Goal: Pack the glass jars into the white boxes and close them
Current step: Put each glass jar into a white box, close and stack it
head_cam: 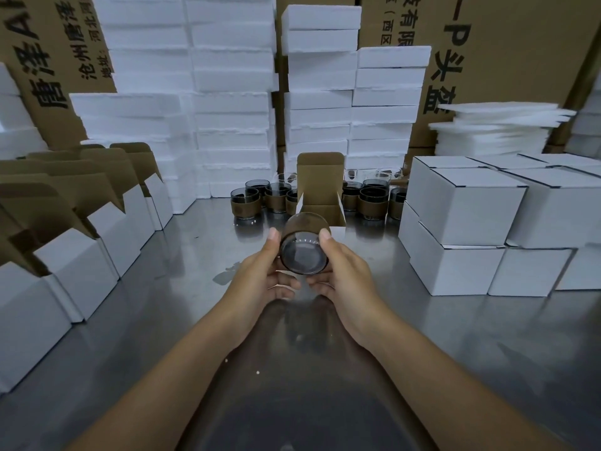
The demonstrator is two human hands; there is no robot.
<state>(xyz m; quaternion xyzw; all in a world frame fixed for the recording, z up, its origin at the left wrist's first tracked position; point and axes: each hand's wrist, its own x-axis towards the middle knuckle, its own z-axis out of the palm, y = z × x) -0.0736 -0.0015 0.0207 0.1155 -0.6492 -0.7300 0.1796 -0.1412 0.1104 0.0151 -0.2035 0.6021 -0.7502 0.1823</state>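
Note:
A smoky glass jar (304,247) with a brown sleeve lies tipped on its side, base toward me, held between both hands above the steel table. My left hand (260,278) grips its left side, thumb up along the rim. My right hand (341,275) grips its right side. Just behind the jar stands an open white box (320,211) with its brown lid flap raised. Several more jars (247,201) stand in a row behind the box, on both sides of it.
Open white boxes (78,265) with raised flaps line the left side. Closed white boxes (468,216) are stacked at the right. White foam blocks (234,102) and brown cartons (507,47) fill the back. The steel table (162,320) stretches toward me.

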